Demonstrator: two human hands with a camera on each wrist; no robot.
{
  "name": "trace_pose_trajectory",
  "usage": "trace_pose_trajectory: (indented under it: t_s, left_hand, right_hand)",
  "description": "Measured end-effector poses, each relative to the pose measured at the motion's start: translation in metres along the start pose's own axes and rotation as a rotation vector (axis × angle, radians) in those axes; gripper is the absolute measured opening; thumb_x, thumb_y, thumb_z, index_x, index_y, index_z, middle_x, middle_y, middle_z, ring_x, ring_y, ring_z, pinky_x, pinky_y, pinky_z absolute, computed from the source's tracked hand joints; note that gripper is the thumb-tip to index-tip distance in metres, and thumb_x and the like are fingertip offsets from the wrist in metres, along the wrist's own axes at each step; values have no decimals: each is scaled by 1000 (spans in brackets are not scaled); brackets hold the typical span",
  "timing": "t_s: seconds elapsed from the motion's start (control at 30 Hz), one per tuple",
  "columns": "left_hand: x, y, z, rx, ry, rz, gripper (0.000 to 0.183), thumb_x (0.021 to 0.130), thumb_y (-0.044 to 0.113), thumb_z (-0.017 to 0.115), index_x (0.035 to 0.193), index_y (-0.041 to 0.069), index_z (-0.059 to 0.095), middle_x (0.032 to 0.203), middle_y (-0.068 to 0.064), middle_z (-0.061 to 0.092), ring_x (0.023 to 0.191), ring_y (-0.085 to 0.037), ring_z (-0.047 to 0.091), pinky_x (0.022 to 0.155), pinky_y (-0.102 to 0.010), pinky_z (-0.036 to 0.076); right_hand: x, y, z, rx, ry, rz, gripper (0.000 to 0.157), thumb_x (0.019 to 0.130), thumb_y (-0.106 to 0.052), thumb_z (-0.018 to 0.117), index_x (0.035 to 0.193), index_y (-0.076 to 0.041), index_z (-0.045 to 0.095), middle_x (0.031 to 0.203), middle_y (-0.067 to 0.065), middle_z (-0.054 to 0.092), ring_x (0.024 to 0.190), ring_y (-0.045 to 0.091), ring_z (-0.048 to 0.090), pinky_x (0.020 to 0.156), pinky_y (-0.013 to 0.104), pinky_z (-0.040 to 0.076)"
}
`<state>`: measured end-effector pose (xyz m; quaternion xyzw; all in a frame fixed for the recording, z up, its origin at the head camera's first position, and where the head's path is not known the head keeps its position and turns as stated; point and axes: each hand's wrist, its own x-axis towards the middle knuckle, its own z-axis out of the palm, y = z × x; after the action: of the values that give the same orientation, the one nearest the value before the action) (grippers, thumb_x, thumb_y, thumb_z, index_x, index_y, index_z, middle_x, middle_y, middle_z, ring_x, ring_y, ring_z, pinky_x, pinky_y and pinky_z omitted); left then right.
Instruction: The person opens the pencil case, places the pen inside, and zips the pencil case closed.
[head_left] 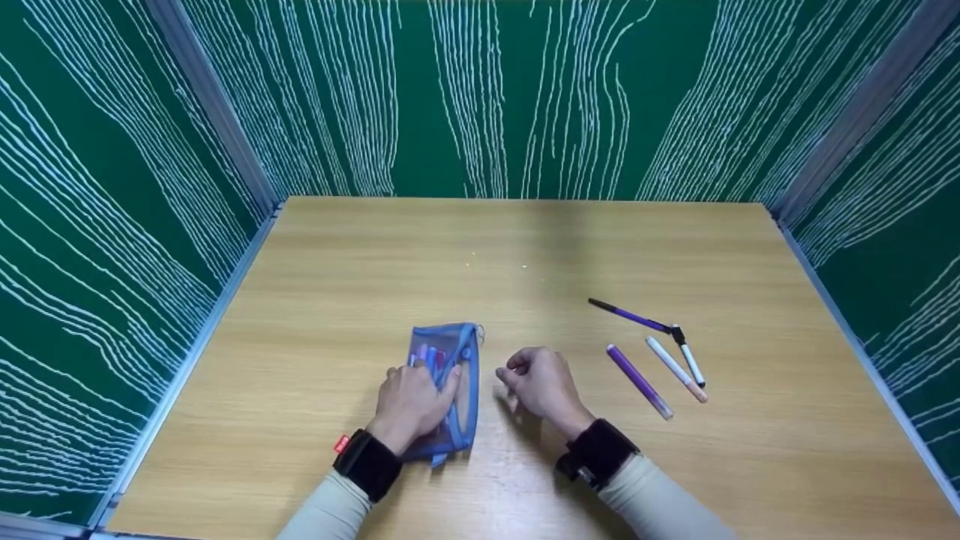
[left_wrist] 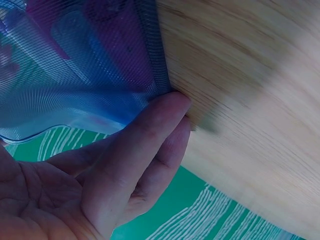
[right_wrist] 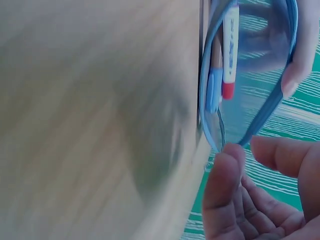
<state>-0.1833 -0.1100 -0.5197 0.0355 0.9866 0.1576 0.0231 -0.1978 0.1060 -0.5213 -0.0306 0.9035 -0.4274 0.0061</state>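
A blue mesh pencil pouch (head_left: 469,390) lies on the table with several pens inside. My left hand (head_left: 412,401) grips it from above, thumb by the zip side and fingers over the far side. Up close in the left wrist view, the fingers (left_wrist: 165,115) meet the pouch's edge. Through the parted zip, the right wrist view shows a white marker (right_wrist: 230,50) with a red end and a blue-capped pen (right_wrist: 214,85). Just right of the pouch is my right hand (head_left: 544,382), fingers bent, thumb and forefinger slightly apart with nothing visible between them.
To the right lie a purple marker (head_left: 639,381), a white marker with a peach end (head_left: 675,367), a thin purple pen (head_left: 630,313) and a black-capped white marker (head_left: 690,356). Green, white-streaked panels (head_left: 517,97) border the wooden table (head_left: 337,262). Small pale specks lie farther back.
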Motion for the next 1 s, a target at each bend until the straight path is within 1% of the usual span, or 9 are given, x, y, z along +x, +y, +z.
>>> trace_pose_trajectory:
  t_s: [0.13,0.27,0.33,0.43,0.7,0.87,0.93,1.0]
  left_hand:
    - [0,1,0,8,9,4,69,103,65,37,83,3,61,88,-18,64,80,-31,59,66,-43,51]
    - [0,1,0,6,-2,-3,71,102,66,37,88,1,63,85,-16,61,77,-28,56,63,-40,49]
    - [0,1,0,2,-8,-6,73,102,66,36,93,-1,64,85,-16,60,76,-28,55,62,-39,49]
    - [0,1,1,-6,-12,-10,76,102,66,36,98,-4,65,86,-17,61,76,-27,54,63,-39,48]
    - [0,1,1,-22,-17,-19,77,102,67,36,101,-4,65,87,-17,61,76,-27,54,64,-40,48]
    - [0,0,2,-19,-16,-22,80,102,66,36,110,-7,65,90,-18,62,79,-28,55,65,-40,48]
    - [0,0,2,-23,-17,-24,79,102,66,36,109,-7,65,88,-17,61,78,-27,54,64,-39,48]
    - [0,0,2,-22,-8,-20,77,102,66,37,104,-6,66,87,-16,61,77,-28,55,64,-40,48]
  right_hand:
    - [-2,5,-11,-46,19,0,12,87,-20,82,87,-10,75,72,-4,69,61,10,61,65,34,53]
    - [-4,12,-21,-82,30,21,14,86,-21,83,89,-10,75,75,-3,69,63,12,62,65,35,52]
    - [-5,16,-26,-108,44,16,16,85,-22,84,90,-10,75,75,-3,70,65,13,62,64,35,51]
    - [-7,22,-32,-141,65,7,19,84,-22,85,92,-9,75,77,-1,71,65,14,62,63,35,51]
    - [-8,34,-49,-229,103,-18,25,81,-21,87,96,-4,77,78,4,74,65,16,66,62,36,54]
    - [-10,42,-63,-307,102,-28,27,81,-21,86,98,-2,76,79,7,72,67,19,65,64,39,54]
    - [-11,46,-69,-336,97,-29,28,82,-21,85,100,-1,75,80,9,72,66,20,64,63,40,54]
    - [-11,49,-75,-367,100,-42,28,82,-20,84,100,0,75,82,12,72,65,21,64,62,41,54]
